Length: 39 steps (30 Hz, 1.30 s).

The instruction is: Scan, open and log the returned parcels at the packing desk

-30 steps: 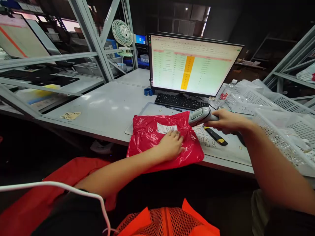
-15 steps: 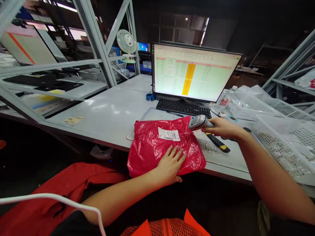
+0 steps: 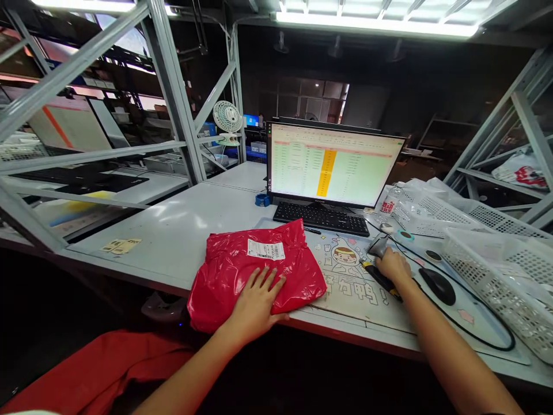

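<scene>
A shiny red plastic mailer bag [image 3: 224, 282] lies at the table's front edge, with a white shipping label [image 3: 265, 249] on its upper face. My left hand [image 3: 254, 300] rests on the bag with fingers spread flat, just below the label. To the right, my right hand [image 3: 394, 267] is closed around a grey barcode scanner [image 3: 378, 245], low over the desk mat. Partly under that hand and wrist lies a black and yellow utility knife [image 3: 377, 273]. The scanner's handle is mostly hidden by my fingers.
A monitor [image 3: 332, 164] and black keyboard [image 3: 319, 217] stand behind the bag. On the printed desk mat [image 3: 345, 300] are a black mouse [image 3: 437, 286] and a looping cable. White perforated baskets [image 3: 488, 276] line the right side. A tape roll [image 3: 262, 199] sits left of the keyboard.
My right hand has carried the scanner from beside the bag's upper right corner rightward and down to the mat near the knife. The bag and my left hand appear further left in view.
</scene>
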Each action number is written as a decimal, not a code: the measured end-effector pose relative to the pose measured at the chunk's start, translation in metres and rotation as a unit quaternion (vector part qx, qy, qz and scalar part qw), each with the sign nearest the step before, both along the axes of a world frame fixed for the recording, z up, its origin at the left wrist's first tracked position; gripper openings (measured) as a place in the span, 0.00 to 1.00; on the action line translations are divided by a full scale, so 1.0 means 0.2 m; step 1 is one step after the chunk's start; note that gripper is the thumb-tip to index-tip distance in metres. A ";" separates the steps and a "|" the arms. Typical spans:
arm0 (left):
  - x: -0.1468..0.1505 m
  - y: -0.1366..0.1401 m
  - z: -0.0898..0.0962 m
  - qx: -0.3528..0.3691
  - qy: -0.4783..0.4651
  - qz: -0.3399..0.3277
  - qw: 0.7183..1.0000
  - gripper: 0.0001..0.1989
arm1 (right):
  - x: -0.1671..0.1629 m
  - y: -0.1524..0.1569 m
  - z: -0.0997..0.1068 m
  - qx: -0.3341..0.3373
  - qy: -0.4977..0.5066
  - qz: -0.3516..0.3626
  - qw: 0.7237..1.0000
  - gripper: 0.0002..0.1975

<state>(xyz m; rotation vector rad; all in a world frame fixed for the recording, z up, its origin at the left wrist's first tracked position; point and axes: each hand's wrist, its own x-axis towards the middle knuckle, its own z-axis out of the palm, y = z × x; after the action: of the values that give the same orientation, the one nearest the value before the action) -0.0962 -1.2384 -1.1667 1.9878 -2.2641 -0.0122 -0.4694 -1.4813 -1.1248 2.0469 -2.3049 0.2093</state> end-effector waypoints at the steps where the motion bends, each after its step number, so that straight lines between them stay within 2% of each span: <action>1: 0.00 0.00 -0.02 -0.008 0.005 -0.006 1.000 0.45 | 0.03 0.00 0.01 -0.018 -0.001 -0.001 1.000 0.29; 3: 0.01 0.01 -0.05 -0.017 0.010 -0.012 1.000 0.43 | 0.12 -0.02 0.05 -0.063 -0.005 0.031 0.998 0.30; 5: 0.00 0.01 -0.06 -0.022 0.009 -0.013 1.000 0.41 | 0.26 -0.06 0.06 -0.095 -0.013 0.099 0.990 0.30; 8: 0.00 0.01 -0.06 -0.023 0.008 -0.014 1.000 0.39 | 0.48 -0.16 0.02 -0.078 -0.021 0.174 0.981 0.31; 11: 0.01 0.00 -0.06 -0.019 0.011 -0.019 1.000 0.39 | 0.64 -0.27 -0.06 -0.061 -0.027 0.173 0.983 0.35; 14: 0.01 0.00 -0.07 -0.027 0.015 -0.021 0.999 0.39 | 0.70 -0.32 -0.13 -0.073 -0.032 0.136 0.987 0.36; 19: 0.02 0.01 -0.09 -0.036 0.034 -0.024 0.998 0.39 | 0.69 -0.37 -0.15 -0.066 -0.027 0.122 0.990 0.33; 25: 0.02 0.01 -0.08 -0.037 0.042 -0.021 0.998 0.40 | 0.67 -0.36 -0.05 -0.038 -0.025 0.179 0.983 0.32; 29: 0.01 0.02 -0.09 -0.048 0.047 -0.024 0.997 0.39 | 0.67 -0.24 0.00 -0.040 -0.028 0.229 0.972 0.27; 34: 0.02 0.03 -0.11 -0.060 0.073 -0.036 0.995 0.36 | 0.61 -0.01 0.01 -0.043 -0.035 0.283 0.958 0.27; 37: 0.04 0.03 -0.10 -0.077 0.144 -0.062 0.985 0.25 | 0.45 0.13 -0.02 -0.047 -0.035 0.291 0.955 0.27; 39: 0.08 0.04 -0.07 -0.104 0.218 -0.065 0.968 0.20 | 0.28 0.20 -0.05 -0.058 -0.027 0.269 0.961 0.26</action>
<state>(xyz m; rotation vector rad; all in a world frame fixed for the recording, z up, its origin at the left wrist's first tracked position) -0.0808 -1.2304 -1.1809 1.5483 -2.0101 -0.1958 -0.4132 -1.4408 -1.1356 2.5790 -1.6544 0.4111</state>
